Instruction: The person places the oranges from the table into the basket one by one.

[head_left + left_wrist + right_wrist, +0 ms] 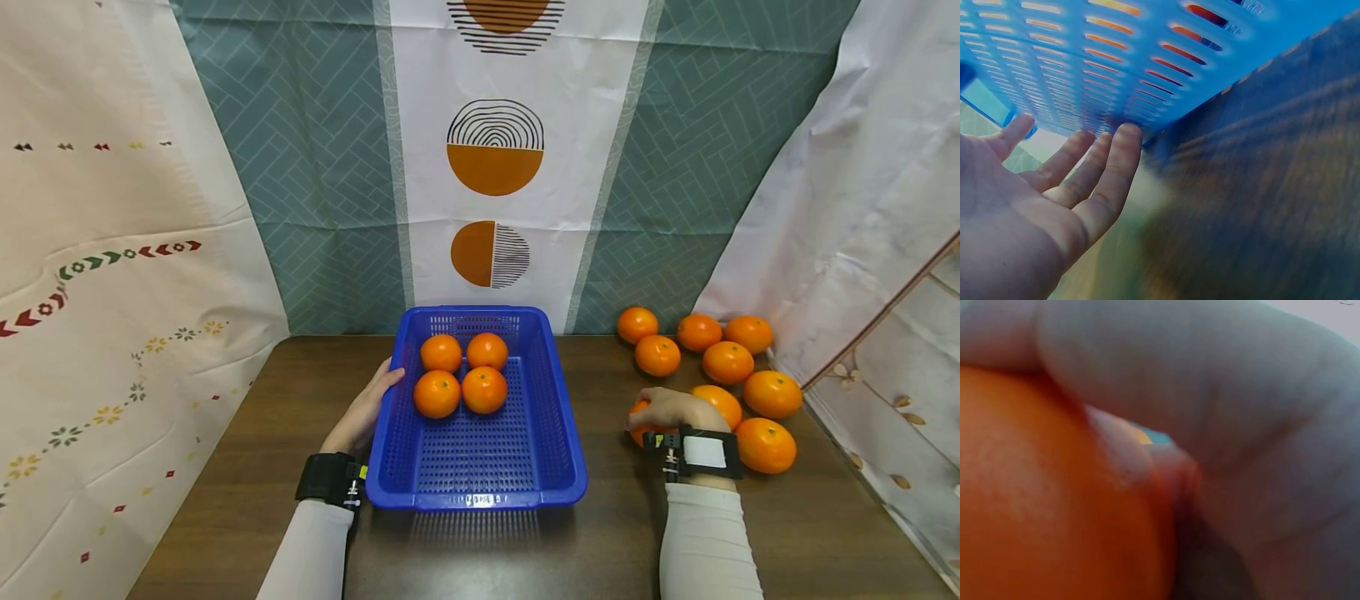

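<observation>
My left hand (pixel 367 408) lies flat against the left outer wall of the blue basket (pixel 558 417), fingers (pixel 1113 165) straight and relaxed, their tips touching the slotted plastic; it grips nothing. The basket stands near the middle of the brown table (pixel 247 433), its short sides facing the front and back edges. Inside it, four oranges (pixel 485 389) sit in a tight square toward the back end, touching one another, while the front half of the floor is bare mesh.

My right hand (pixel 671 411) is curled down over an orange (pixel 640 427) lying on the table to the right of the basket, well apart from it. The right wrist view shows my fingers wrapped close against its skin, so the hand has hold of it, though I cannot tell whether it is lifted off the wood.

Behind and to the right of that hand, a loose cluster of oranges (pixel 727 362) spreads toward the back right corner of the table, several touching, the nearest one (pixel 765 445) just beside my wrist band (pixel 705 452)
</observation>
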Demonstrator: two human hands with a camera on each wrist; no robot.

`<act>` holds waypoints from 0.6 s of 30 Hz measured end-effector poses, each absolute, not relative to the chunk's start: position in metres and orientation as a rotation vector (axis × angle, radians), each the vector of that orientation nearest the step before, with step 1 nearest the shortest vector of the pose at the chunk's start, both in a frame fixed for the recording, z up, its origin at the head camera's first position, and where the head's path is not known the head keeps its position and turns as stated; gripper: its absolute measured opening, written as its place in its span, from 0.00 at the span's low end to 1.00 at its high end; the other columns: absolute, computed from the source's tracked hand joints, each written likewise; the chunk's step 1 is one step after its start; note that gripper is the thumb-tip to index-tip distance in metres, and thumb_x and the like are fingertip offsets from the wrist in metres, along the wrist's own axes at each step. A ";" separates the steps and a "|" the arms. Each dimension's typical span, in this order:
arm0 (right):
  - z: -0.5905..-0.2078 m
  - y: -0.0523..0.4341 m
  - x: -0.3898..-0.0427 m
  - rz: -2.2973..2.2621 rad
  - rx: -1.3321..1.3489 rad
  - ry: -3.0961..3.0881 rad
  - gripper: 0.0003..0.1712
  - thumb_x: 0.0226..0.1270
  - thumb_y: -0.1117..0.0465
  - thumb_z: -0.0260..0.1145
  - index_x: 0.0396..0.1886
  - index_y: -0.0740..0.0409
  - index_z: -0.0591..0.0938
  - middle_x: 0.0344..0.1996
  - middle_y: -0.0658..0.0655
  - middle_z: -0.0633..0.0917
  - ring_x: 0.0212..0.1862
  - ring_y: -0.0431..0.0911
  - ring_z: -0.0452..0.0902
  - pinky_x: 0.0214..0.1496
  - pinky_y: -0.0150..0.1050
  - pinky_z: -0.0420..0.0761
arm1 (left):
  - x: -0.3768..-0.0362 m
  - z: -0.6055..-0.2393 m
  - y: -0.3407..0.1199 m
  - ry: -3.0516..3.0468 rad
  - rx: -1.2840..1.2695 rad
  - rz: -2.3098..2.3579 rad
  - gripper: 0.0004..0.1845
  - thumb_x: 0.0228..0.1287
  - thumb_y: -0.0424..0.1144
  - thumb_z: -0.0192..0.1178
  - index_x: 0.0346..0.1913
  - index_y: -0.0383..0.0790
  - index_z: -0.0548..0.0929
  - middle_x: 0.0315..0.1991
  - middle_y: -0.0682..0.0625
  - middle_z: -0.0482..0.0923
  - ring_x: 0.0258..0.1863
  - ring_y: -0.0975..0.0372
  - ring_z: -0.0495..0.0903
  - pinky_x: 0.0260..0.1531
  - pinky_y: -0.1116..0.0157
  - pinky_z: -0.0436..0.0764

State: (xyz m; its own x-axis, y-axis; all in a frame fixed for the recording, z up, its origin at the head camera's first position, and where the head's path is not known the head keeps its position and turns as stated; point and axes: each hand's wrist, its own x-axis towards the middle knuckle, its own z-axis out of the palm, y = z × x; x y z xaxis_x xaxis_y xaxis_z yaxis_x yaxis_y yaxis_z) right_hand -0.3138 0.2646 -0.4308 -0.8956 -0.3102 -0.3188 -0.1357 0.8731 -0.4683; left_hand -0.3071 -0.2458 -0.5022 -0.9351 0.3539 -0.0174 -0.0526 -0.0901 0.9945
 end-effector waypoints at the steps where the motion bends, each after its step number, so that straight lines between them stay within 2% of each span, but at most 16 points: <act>1: -0.428 0.264 -0.312 -0.624 -0.348 2.664 0.25 0.58 0.46 0.70 0.43 0.62 0.79 0.34 0.59 0.81 0.37 0.52 0.76 0.42 0.43 0.77 | -0.307 -0.502 -0.246 1.910 0.329 2.107 0.35 0.85 0.56 0.41 0.85 0.56 0.41 0.81 0.38 0.52 0.65 0.45 0.73 0.58 0.46 0.81; 9: -0.412 0.256 -0.306 -0.760 -0.345 2.793 0.25 0.61 0.50 0.73 0.48 0.62 0.76 0.33 0.58 0.80 0.31 0.50 0.75 0.30 0.42 0.76 | -0.306 -0.502 -0.246 1.911 0.333 2.112 0.34 0.85 0.56 0.41 0.84 0.59 0.42 0.80 0.40 0.53 0.65 0.44 0.73 0.57 0.45 0.81; 14: -0.412 0.248 -0.313 -0.786 -0.527 3.031 0.24 0.65 0.53 0.73 0.51 0.65 0.77 0.38 0.62 0.81 0.38 0.53 0.76 0.38 0.43 0.76 | -0.306 -0.501 -0.246 1.898 0.328 2.116 0.34 0.85 0.56 0.41 0.84 0.60 0.42 0.81 0.40 0.53 0.65 0.45 0.73 0.57 0.45 0.81; 18: -0.407 0.235 -0.314 -0.893 -0.556 3.154 0.25 0.69 0.53 0.71 0.57 0.63 0.76 0.48 0.69 0.79 0.46 0.60 0.75 0.43 0.49 0.78 | -0.305 -0.501 -0.246 1.890 0.325 2.119 0.34 0.85 0.56 0.41 0.84 0.60 0.42 0.81 0.41 0.53 0.65 0.45 0.73 0.57 0.45 0.81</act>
